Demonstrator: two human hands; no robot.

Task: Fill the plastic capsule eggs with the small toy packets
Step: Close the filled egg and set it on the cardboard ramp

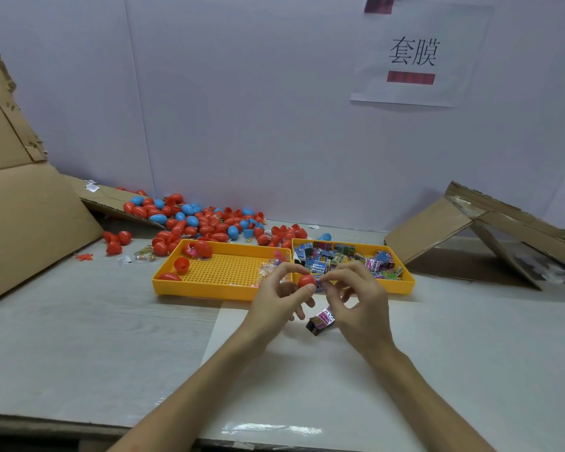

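White table point(111, 337) under both raised hands: left hand point(274, 300) grips a red egg half point(306, 281), dome toward the camera, long axis unclear, right hand point(361, 305) pinching a packet point(318, 283) at its right side, yellow trays point(209, 292) just beyond, spare packet point(322, 321) just below.

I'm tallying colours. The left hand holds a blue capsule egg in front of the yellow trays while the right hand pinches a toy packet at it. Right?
No. The head view shows the capsule egg in the left hand is red, not blue. The rest is correct: it is in front of the yellow trays, and the right hand pinches a toy packet at it.
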